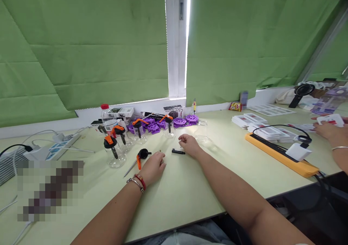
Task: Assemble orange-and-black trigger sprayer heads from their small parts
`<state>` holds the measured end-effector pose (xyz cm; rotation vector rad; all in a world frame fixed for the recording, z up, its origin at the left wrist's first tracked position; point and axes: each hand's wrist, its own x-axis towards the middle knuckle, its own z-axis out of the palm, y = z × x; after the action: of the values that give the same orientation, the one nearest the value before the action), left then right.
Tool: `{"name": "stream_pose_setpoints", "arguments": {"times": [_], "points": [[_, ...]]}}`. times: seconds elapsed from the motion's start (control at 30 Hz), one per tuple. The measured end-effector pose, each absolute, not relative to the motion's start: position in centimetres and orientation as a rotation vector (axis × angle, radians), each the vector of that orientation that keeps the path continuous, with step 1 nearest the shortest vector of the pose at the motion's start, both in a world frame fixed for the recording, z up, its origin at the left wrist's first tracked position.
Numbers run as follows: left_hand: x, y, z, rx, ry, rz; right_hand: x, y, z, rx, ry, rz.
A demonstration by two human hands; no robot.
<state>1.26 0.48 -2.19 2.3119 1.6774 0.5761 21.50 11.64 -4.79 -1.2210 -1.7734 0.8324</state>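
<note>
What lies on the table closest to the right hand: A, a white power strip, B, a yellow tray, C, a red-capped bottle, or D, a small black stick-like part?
D: the small black part lies on the table just left of the right hand, with the other three things farther off.

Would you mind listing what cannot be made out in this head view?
- Left hand: its palm faces down, hiding whether it holds anything.
- Small black part beside the right hand: too small to identify.
- Pixelated patch: blurred out.
- Co-worker's hand: the right edge cuts off the arm.
- Box labels: too small to read.
</note>
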Motion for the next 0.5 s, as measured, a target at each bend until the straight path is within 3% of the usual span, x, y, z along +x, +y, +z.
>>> {"name": "stream_pose_setpoints", "arguments": {"times": [0.17,0.37,0.5], "points": [[1.5,-0.1,-1.1,2.444,1.752,0.684,21.8,11.5,-4.5,-1.402,-2.001,0.759],[-0.6,-0.1,0.7,2.43,2.269,0.914,21.6,10.7,-3.4,-1.461,-2.115,0.628],[-2.6,0.5,1.2,2.285,2.472,0.817,21.7,10.6,-3.3,-1.452,-2.113,0.651]]}}
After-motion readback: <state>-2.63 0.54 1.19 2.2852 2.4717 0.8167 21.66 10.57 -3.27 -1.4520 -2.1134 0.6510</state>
